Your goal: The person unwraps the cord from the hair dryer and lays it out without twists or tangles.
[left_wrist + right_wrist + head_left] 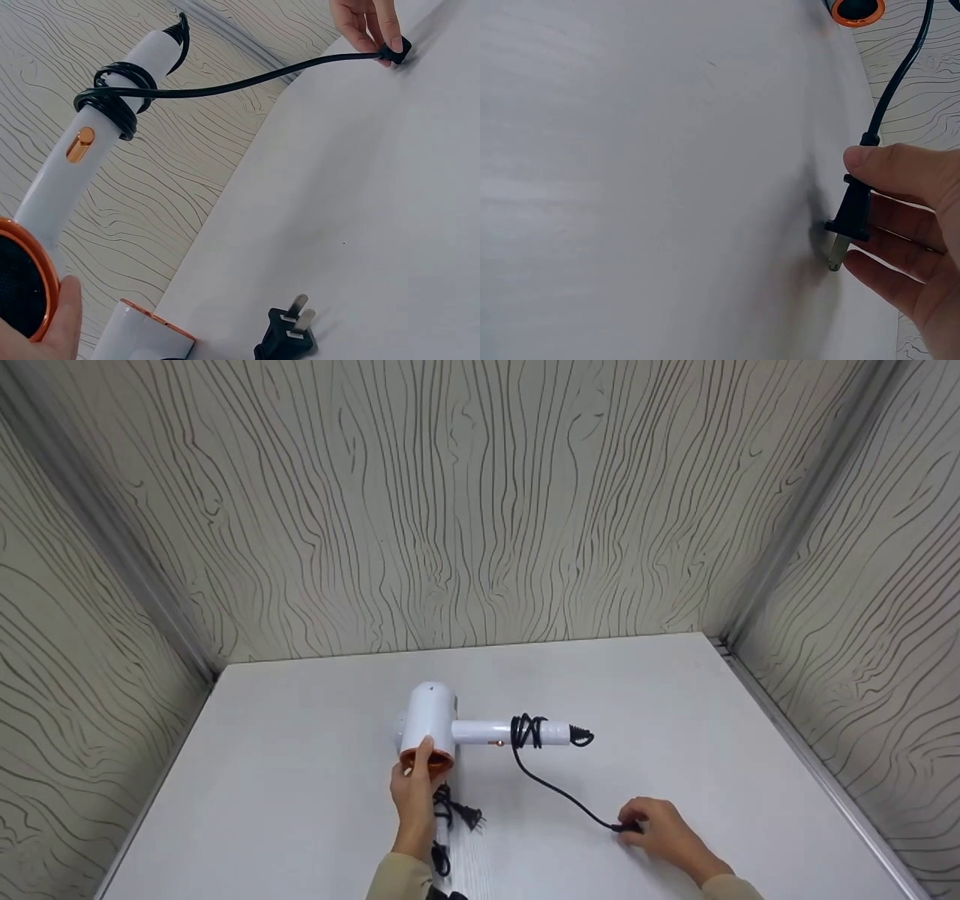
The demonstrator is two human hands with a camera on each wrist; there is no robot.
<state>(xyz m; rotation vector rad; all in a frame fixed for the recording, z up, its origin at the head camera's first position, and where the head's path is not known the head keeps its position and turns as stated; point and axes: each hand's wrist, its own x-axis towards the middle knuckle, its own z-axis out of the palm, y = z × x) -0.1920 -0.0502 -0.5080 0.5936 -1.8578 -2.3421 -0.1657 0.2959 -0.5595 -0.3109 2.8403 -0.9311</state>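
A white hair dryer with an orange-rimmed end is held over the table by my left hand, gripping its barrel near the rim. Its handle points right, with a black cord wound around it. From those loops the cord runs to a plug, which my right hand pinches between thumb and fingers close over the table. In the right wrist view the metal prongs point downward. A second plug, two-pronged and black, lies near my left wrist.
Beside the left forearm, a second white handle wrapped in black cord is partly hidden. The white table is bounded by wood-grain panels behind and at both sides, with metal rails along its side edges.
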